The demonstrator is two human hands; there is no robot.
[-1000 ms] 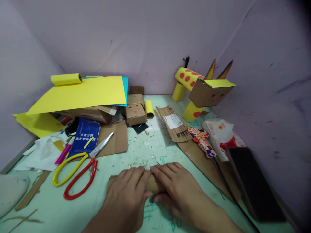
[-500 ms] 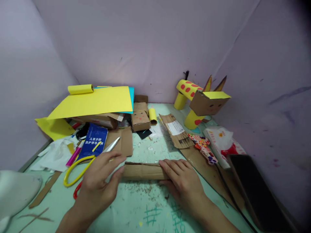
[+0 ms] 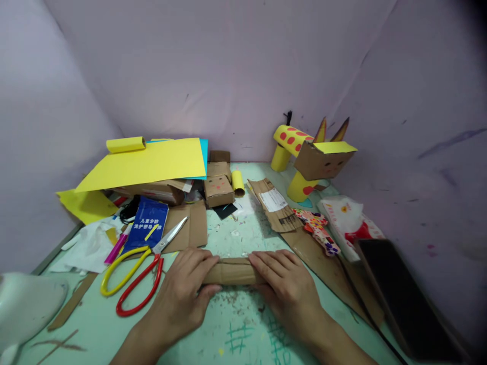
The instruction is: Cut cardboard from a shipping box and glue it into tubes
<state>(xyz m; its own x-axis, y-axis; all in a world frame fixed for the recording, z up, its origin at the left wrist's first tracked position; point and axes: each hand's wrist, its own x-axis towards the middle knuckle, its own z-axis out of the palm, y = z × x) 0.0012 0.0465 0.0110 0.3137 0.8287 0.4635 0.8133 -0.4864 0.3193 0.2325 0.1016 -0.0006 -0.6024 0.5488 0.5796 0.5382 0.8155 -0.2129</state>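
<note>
A folded strip of brown cardboard point(image 3: 234, 272) lies crosswise just above the green tabletop, near the front. My left hand point(image 3: 186, 286) grips its left end, fingers over the top and thumb at the near side. At the right end my right hand point(image 3: 285, 284) holds it the same way, its thumb partly hidden beneath. Scissors point(image 3: 158, 248) with one yellow and one red handle lie open to the left of my left hand. Behind them a flat cardboard piece point(image 3: 196, 223) lies beside a blue packet point(image 3: 146, 225).
Yellow sheets point(image 3: 152, 162) top a pile at the back left. A small cardboard box point(image 3: 218, 190) and a yellow tube point(image 3: 238, 182) stand mid-back. A spotted giraffe figure point(image 3: 323, 162), a phone point(image 3: 407, 299) and a long cardboard piece point(image 3: 331, 268) are right.
My left hand has moved right and closed on the strip's left end, uncovering the scissors' red handle. My right hand stays on the other end.
</note>
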